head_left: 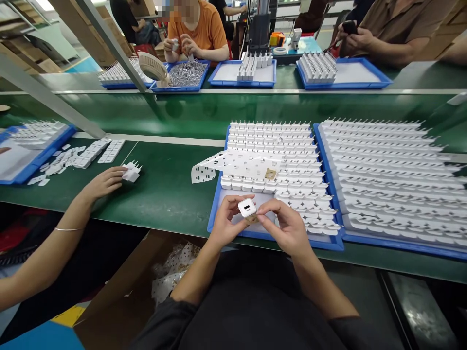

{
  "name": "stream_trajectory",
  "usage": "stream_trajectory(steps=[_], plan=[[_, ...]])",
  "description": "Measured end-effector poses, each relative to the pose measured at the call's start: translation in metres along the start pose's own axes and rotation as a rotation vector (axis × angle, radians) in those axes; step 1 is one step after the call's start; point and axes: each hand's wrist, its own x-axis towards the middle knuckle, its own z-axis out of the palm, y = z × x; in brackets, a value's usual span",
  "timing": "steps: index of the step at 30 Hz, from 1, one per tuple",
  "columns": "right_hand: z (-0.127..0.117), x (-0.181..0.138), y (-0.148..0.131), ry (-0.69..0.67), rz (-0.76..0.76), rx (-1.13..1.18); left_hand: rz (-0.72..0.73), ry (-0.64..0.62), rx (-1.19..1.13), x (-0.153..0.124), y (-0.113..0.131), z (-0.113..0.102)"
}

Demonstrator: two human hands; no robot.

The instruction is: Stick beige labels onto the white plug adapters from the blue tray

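White USB charger [247, 207] is up in the hands, in front of the near blue tray [213, 211] as seen from the head cam. Left hand [228, 221] has it gripped between thumb and fingers; charger sits at about 2 o'clock from that hand's middle. Right hand [286, 223] is at 4 o'clock from the charger, thumb and forefinger tips together at its lower corner, apparently pinching a tan tab [251, 219] just under it; contact partly hidden, can't tell if they also touch the body. Key relation: left is the nearer hand and has the body, right only meets the edge, with the charger at 10 o'clock from it. USB face is up towards the camera, slot running roughly 8 to 2; body's long axis is foreshortened, can't call it. White label sheet [239, 164] lies at 12 o'clock, draped over the pronged chargers [270, 141] in the near tray, its end curling off past the 9 o'clock rim. Second blue tray [394, 247] is full of rows at 3 o'clock. Co-worker's hand [105, 182] is well apart at 9–10 o'clock, on a pronged white block [132, 171] at the green table [168, 189].
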Motion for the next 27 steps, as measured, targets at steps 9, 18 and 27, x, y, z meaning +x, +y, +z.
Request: stream_trajectory(steps=[9, 18, 27], plan=[[0.004, 0.005, 0.002, 0.004, 0.198, 0.439, 0.245, 0.013, -0.064, 0.002, -0.006, 0.000], [0.005, 0.005, -0.001, 0.094, 0.258, 0.385, 0.269, 0.162, 0.055, -0.006, -0.008, -0.007], [0.015, 0.014, -0.008, 0.163, 0.216, 0.297, 0.404, 0.117, 0.161, -0.009, 0.006, -0.008]])
